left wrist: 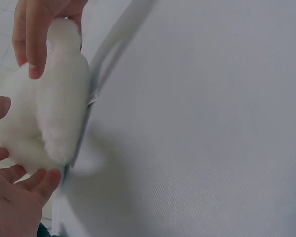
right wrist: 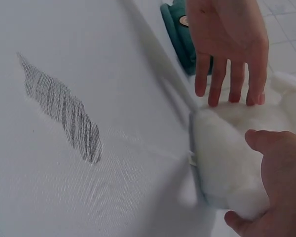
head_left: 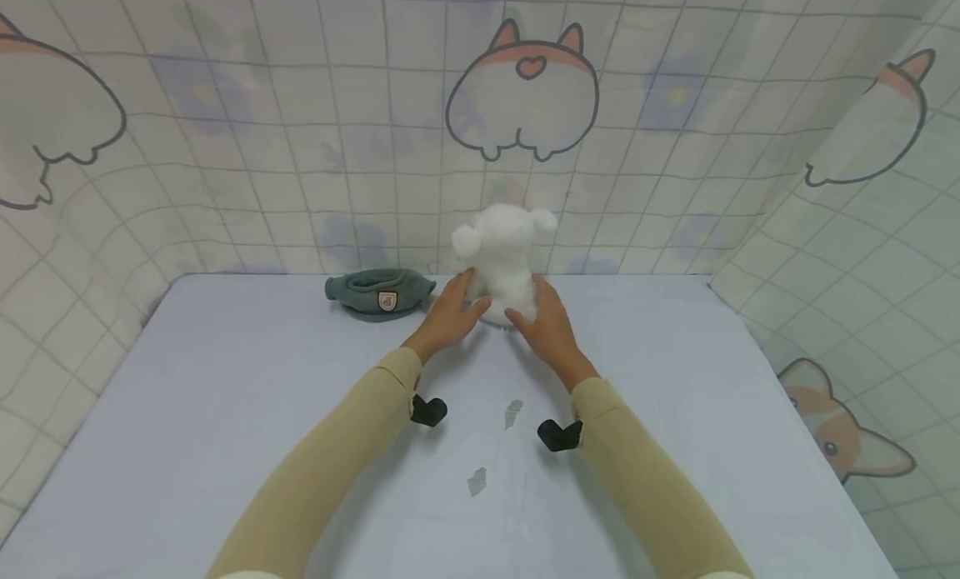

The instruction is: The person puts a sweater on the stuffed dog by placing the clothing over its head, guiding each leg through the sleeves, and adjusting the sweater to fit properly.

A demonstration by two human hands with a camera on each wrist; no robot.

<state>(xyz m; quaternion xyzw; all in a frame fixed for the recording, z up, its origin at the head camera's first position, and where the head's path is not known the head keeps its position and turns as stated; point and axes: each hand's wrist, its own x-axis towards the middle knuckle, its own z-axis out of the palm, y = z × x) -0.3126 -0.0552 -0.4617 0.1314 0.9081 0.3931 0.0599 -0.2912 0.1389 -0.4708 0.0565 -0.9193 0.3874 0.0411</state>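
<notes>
A pale desk (head_left: 225,379) bears a fluffy white toy (head_left: 504,254) between a person's left hand (head_left: 448,314) and right hand (head_left: 553,327).
Both rest parted, nearly straight fingers against its sides; a green cap (head_left: 358,294) with a small badge (head_left: 387,301) lies just beside the left hand.

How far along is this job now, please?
Apparently done: the white plush toy rests upright near the far edge of the table. In hand: the left hand and right hand touch its sides. Perhaps left: letting go; the badged green hat lies unheld nearby.
</notes>
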